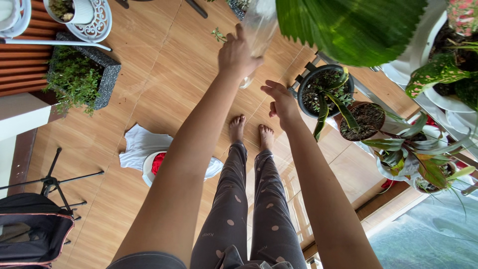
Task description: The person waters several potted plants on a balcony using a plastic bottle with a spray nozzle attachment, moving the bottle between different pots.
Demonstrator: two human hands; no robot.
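Greenery in a grey stone planter (79,74) is seen at the upper left. A clear plastic bottle (258,25) at top centre is gripped by the left hand (238,54), fingers wrapped around it. Right hand (283,102) is held loosely curled, empty, beside a black pot (326,89).

home patio | potted plants (326,89) (many) | wood-look tile floor (164,74)

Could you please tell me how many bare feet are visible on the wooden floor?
2: the left bare foot and the right bare foot stand side by side on the light brown wooden floor, below the raised hands.
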